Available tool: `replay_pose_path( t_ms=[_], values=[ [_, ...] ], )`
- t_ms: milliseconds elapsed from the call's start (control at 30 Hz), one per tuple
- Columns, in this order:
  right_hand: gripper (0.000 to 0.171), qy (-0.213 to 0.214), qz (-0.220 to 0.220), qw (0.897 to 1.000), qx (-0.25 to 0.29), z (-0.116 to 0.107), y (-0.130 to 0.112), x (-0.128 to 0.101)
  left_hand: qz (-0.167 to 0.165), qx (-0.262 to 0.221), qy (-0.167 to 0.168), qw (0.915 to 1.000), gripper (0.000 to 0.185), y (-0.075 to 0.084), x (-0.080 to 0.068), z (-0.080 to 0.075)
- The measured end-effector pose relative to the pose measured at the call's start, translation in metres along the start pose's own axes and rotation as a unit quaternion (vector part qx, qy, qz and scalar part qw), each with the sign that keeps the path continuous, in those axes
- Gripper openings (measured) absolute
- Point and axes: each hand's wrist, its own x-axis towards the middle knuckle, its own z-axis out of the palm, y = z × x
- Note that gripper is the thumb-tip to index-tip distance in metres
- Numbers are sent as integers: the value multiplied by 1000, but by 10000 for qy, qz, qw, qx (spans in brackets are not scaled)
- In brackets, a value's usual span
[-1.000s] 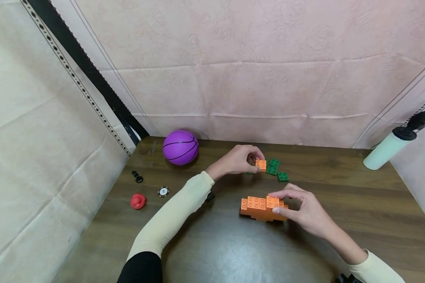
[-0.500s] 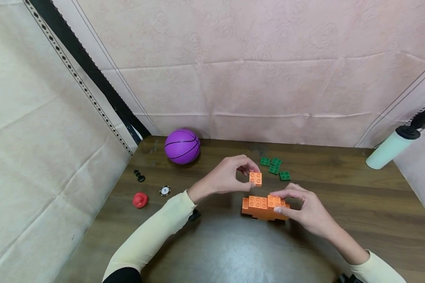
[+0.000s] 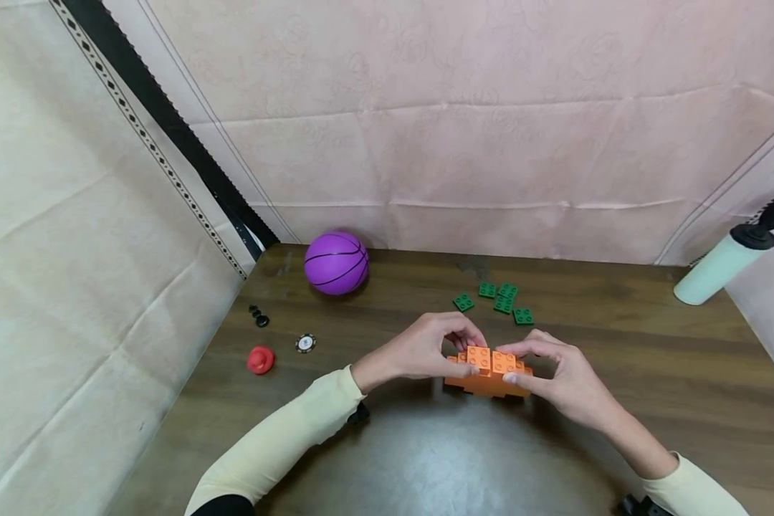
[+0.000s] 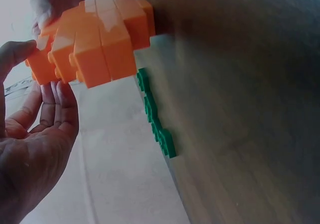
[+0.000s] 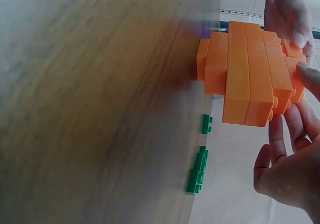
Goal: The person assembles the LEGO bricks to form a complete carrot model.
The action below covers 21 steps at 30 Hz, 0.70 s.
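— Pressing where? Left hand (image 3: 426, 351) pinches a small orange brick (image 3: 479, 356) onto the orange block stack (image 3: 490, 373), just in front of the green plates (image 3: 498, 302).
— Right hand (image 3: 564, 376)?
— Fingers clamp the stack's other end, likely bracing it against the push.

sleeves: 2, long, pale cream, snug to wrist | left upper arm: black band | left hand (image 3: 419, 351), right hand (image 3: 570, 383): bare
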Motion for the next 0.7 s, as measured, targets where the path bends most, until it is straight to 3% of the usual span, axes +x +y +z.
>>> replay_pose_path(
  t_ms=[700],
  values=[
    [34, -87, -116, 9997, 198, 0, 4, 2, 56, 539, 88, 9985, 30, 4, -1, 5]
  ],
)
